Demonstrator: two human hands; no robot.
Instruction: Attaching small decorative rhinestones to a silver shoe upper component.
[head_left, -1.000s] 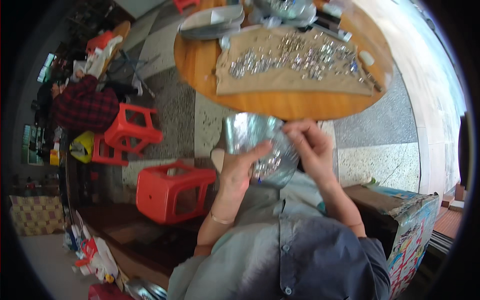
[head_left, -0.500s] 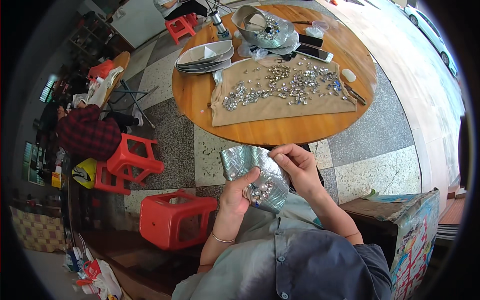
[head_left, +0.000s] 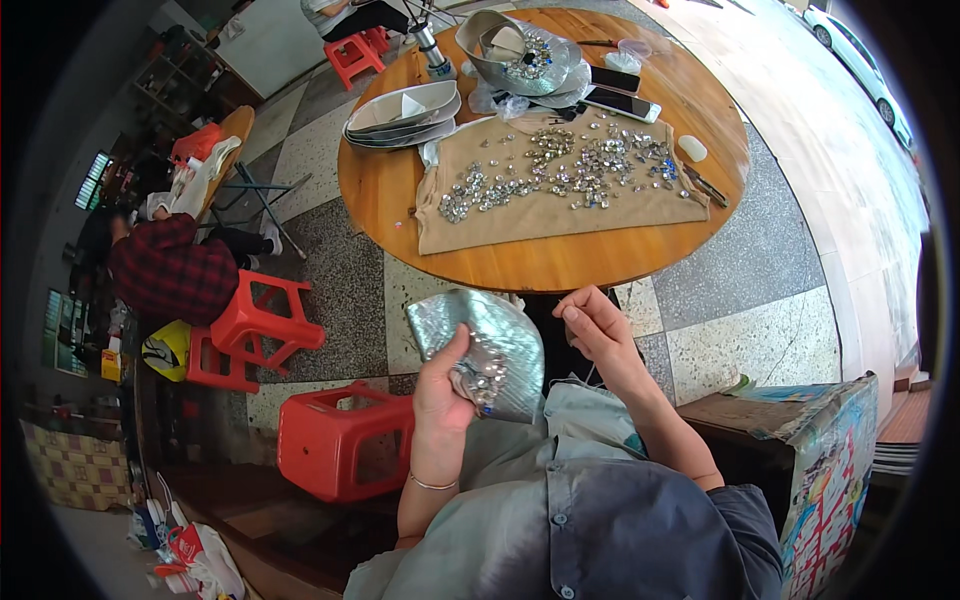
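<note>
In my left hand [head_left: 440, 400] is a silver shoe upper [head_left: 517, 345], a shiny curved panel with a woven-looking surface. My thumb lies across its face and the other fingers are behind it. A cluster of clear and blue rhinestones [head_left: 486, 378] sits on the panel beside the thumb. My right hand [head_left: 603, 338] is off to the right, apart from the upper, its thumb and forefinger pinched together. Anything between those fingertips is too small to make out. Beyond both hands, many loose gems [head_left: 595, 165] are scattered on a tan cloth [head_left: 480, 235].
The round wooden table [head_left: 560, 272] carries stacked pale panels [head_left: 405, 118], a pile of silver uppers [head_left: 490, 65], phones [head_left: 622, 104] and a white oval piece [head_left: 692, 148]. Red stools [head_left: 335, 450] stand at left, near a seated person in plaid [head_left: 175, 270]. A worn box [head_left: 830, 470] is at right.
My left hand has moved left with the upper and turned it. My right hand, which was at the upper's edge, is now apart from it.
</note>
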